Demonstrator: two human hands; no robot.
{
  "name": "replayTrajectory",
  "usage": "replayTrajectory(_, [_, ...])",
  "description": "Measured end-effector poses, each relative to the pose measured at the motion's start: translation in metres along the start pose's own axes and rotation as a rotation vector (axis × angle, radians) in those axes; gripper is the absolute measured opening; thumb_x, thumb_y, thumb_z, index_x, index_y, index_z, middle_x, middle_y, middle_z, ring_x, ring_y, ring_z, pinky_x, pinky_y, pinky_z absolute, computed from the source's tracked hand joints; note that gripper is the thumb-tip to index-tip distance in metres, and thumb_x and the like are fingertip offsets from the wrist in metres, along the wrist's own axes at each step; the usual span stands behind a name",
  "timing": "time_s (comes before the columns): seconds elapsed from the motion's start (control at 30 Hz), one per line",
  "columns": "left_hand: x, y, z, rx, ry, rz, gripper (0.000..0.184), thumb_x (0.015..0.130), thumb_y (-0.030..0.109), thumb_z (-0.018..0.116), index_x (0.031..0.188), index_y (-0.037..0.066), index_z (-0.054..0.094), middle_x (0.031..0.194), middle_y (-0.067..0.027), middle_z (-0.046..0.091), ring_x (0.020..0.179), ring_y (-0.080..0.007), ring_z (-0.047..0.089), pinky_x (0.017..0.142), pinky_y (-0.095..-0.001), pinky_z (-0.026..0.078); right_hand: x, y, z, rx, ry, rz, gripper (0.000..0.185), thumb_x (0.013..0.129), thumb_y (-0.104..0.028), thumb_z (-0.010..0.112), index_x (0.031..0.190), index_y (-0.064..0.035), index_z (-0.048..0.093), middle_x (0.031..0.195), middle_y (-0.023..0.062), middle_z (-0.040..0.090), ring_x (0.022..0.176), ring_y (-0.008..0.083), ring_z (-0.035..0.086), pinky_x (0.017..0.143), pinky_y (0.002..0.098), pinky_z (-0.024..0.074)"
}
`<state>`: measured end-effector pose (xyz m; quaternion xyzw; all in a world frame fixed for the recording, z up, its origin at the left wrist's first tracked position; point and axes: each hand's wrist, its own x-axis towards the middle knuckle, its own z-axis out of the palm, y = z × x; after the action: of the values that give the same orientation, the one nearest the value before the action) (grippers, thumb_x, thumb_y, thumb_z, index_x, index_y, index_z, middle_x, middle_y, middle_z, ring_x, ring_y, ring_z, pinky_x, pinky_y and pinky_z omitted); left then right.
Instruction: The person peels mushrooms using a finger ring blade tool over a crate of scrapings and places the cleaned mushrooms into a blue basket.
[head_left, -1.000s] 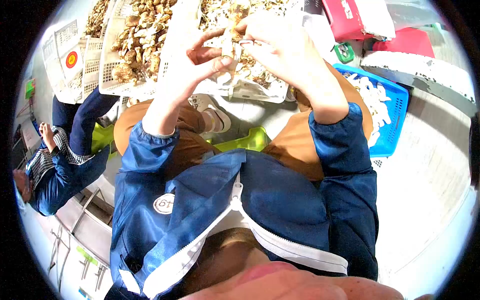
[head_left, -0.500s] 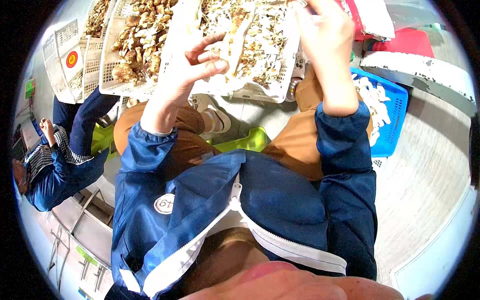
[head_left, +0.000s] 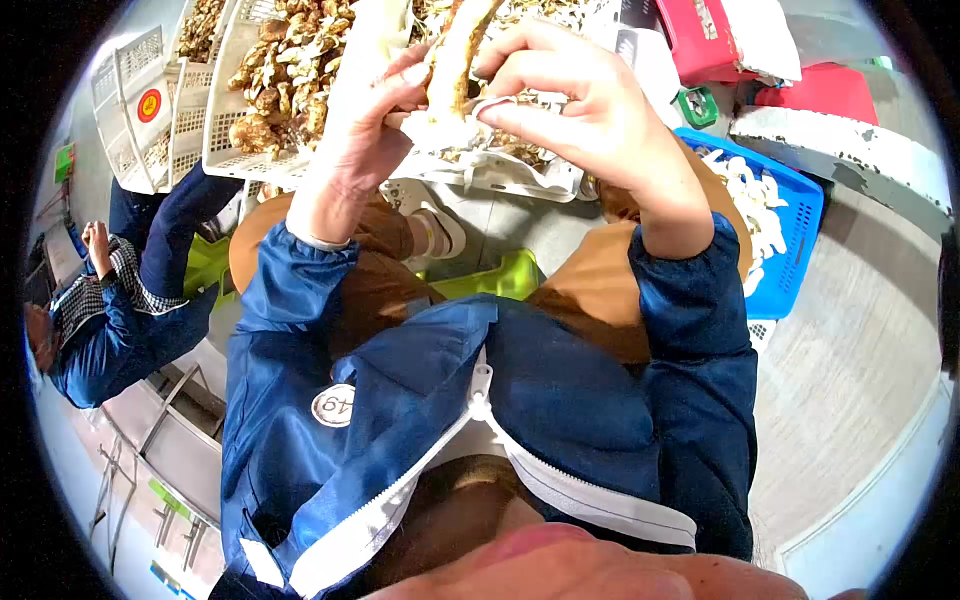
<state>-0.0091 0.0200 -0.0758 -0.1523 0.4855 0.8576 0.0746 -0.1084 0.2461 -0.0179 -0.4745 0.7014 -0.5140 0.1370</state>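
A long brown-and-white mushroom (head_left: 458, 58) stands out between my hands, over a white crate (head_left: 500, 178) of trimmings. My left hand (head_left: 365, 135) closes its fingers and thumb on the mushroom's left side. To the right of it, my right hand (head_left: 575, 90) is pinched close to the lower stem, with a small pale piece at its thumb tip that I cannot make out. White pieces lie just below the stem. Left of my left hand, a white crate (head_left: 222, 110) holds brown mushrooms (head_left: 285, 85).
A blue basket (head_left: 800, 230) of white pieces (head_left: 760, 220) stands at my right, near a green object (head_left: 697, 106) and a red container (head_left: 700, 45). A curved white edge (head_left: 840, 145) runs behind it. A co-worker (head_left: 110, 320) sits at the far left. Green plastic (head_left: 490, 280) lies between my legs.
My right hand moved out to the upper right, then came back beside my left hand. A large mushroom now stands between them; half a second ago my left hand's fingers were spread.
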Motion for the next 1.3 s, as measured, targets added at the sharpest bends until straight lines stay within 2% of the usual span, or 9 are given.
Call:
replayTrajectory(0.4, [0.000,-0.001,0.004,0.065,0.062,0.033,0.063,0.086,0.014,0.073,0.139,-0.008,0.047,0.121,-0.0130,0.063,0.095,-0.0139,0.064,0.086,-0.0269,0.052,-0.001,0.003,0.016,-0.212,0.191,-0.089,0.012,0.083,-0.014,0.065,0.088,-0.0031,0.064,0.084,0.0150,0.061,0.081,0.0337,0.063,0.069,0.0416,0.0513])
replayTrajectory(0.57, [-0.004,0.004,0.008,0.120,0.047,0.008,0.068,0.090,0.027,0.067,0.147,-0.001,0.040,0.121,-0.0117,0.065,0.104,-0.0179,0.066,0.091,-0.0328,0.054,0.001,0.019,0.008,-0.347,0.395,-0.005,0.008,0.083,-0.009,0.071,0.088,-0.0026,0.069,0.096,0.0093,0.070,0.081,0.0237,0.068,0.073,0.0341,0.0532])
replayTrajectory(0.8, [-0.005,-0.003,-0.014,-0.208,0.018,-0.014,0.059,0.091,0.035,0.064,0.139,0.002,0.049,0.115,-0.0147,0.065,0.103,-0.0273,0.066,0.098,-0.0447,0.052,0.011,0.000,-0.032,-0.534,0.859,0.133,0.006,0.084,-0.002,0.065,0.086,0.0030,0.067,0.077,0.0148,0.066,0.072,0.0233,0.066,0.068,0.0329,0.0507])
replayTrajectory(0.97, [0.001,-0.007,-0.021,-0.393,0.082,-0.043,0.049,0.095,0.032,0.056,0.133,0.000,0.054,0.115,-0.0153,0.065,0.104,-0.0298,0.064,0.100,-0.0483,0.049,0.007,0.001,-0.039,-0.323,0.840,0.247,0.006,0.083,-0.004,0.067,0.086,0.0018,0.067,0.079,0.0124,0.067,0.074,0.0211,0.065,0.071,0.0317,0.0513])
replayTrajectory(1.0, [0.004,-0.008,-0.022,-0.442,0.113,-0.062,0.048,0.096,0.031,0.055,0.132,0.000,0.055,0.115,-0.0150,0.065,0.104,-0.0298,0.064,0.099,-0.0481,0.049,0.005,0.003,-0.041,-0.388,0.606,0.200,0.008,0.082,-0.005,0.069,0.087,0.0018,0.067,0.085,0.0116,0.069,0.082,0.0209,0.066,0.075,0.0323,0.0514])
replayTrajectory(1.1, [0.011,-0.030,-0.040,-0.214,0.138,-0.005,0.047,0.098,0.034,0.050,0.131,0.000,0.056,0.115,-0.0133,0.066,0.103,-0.0271,0.064,0.098,-0.0446,0.050,0.007,-0.004,-0.021,-0.179,0.131,0.193,0.012,0.081,-0.009,0.071,0.086,0.0010,0.067,0.101,0.0151,0.068,0.091,0.0250,0.065,0.080,0.0333,0.0510])
replayTrajectory(1.2, [0.010,-0.031,-0.020,0.044,0.169,0.021,0.050,0.100,0.035,0.048,0.137,0.002,0.051,0.123,-0.0117,0.063,0.111,-0.0235,0.062,0.096,-0.0420,0.052,0.005,0.018,0.007,-0.019,0.097,-0.079,0.017,0.082,-0.021,0.071,0.086,-0.0043,0.069,0.090,0.0109,0.064,0.084,0.0280,0.065,0.074,0.0373,0.0521])
replayTrajectory(1.23, [0.010,-0.027,-0.008,0.230,0.150,0.093,0.051,0.101,0.034,0.048,0.139,0.001,0.049,0.126,-0.0113,0.062,0.113,-0.0230,0.061,0.097,-0.0415,0.051,0.004,0.015,0.011,-0.008,0.063,-0.086,0.009,0.085,-0.011,0.072,0.087,-0.0024,0.069,0.102,0.0063,0.065,0.079,0.0201,0.065,0.073,0.0289,0.0523])
replayTrajectory(1.3, [0.004,-0.004,0.022,0.000,0.035,0.049,0.047,0.099,0.024,0.055,0.138,-0.001,0.049,0.117,-0.0064,0.064,0.101,-0.0117,0.058,0.088,-0.0267,0.048,0.003,0.009,0.018,0.106,0.069,0.026,0.013,0.083,-0.017,0.070,0.085,-0.0043,0.069,0.098,0.0073,0.064,0.086,0.0243,0.064,0.077,0.0340,0.0520])
